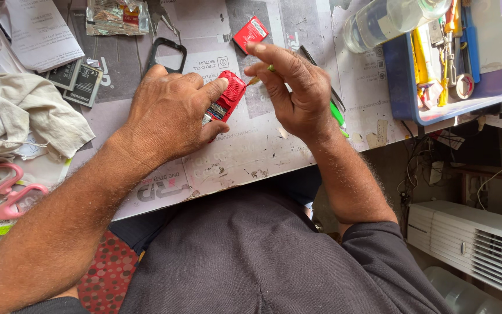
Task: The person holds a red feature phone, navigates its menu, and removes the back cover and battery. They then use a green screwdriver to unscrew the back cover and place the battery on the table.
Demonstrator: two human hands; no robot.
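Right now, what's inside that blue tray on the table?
The blue tray holds yellow, orange and blue tools and a tape roll. A clear bottle lies across its corner, hiding what is underneath.

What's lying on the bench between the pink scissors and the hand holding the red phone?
In the head view, a crumpled off-white cloth lies between the pink scissors and the left hand gripping the red phone.

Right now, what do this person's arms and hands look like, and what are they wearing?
Both arms are bare from the elbows down and hairy. The left hand and right hand wear no gloves, and no rings or watch show. Dark grey short sleeves end near the elbows, part of a dark grey shirt.
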